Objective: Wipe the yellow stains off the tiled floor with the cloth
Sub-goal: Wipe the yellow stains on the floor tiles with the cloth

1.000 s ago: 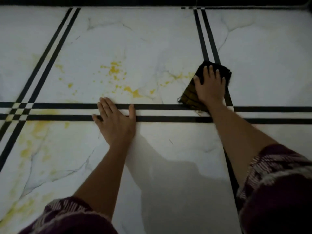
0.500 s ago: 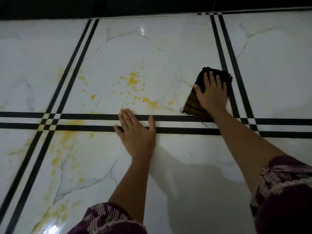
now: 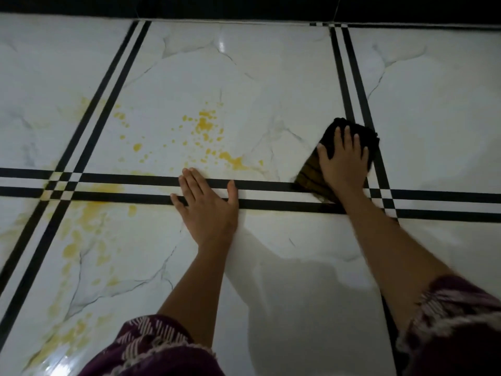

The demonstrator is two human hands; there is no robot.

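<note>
A dark folded cloth (image 3: pixel 311 175) lies on the white marble-look floor (image 3: pixel 271 77) beside a vertical pair of black tile lines. My right hand (image 3: pixel 343 161) presses flat on it, fingers spread and straight. My left hand (image 3: pixel 207 204) rests flat on the floor across the horizontal black lines, holding nothing. Yellow spatter (image 3: pixel 206 123) and a thicker yellow streak (image 3: pixel 233 160) sit on the tile between my hands, left of the cloth. Paler yellow smears (image 3: pixel 89 210) spread over the lower left tile.
Black double lines (image 3: pixel 433 196) cross the floor in a grid. A dark wall base (image 3: pixel 244 6) runs along the far edge. My patterned maroon sleeves (image 3: pixel 151 346) fill the bottom of the view. A shadow falls on the tile between my arms.
The view has drifted, so the floor appears shifted right and down. The yellow marks that lay just left of the cloth a second ago are gone. My left hand stays planted.
</note>
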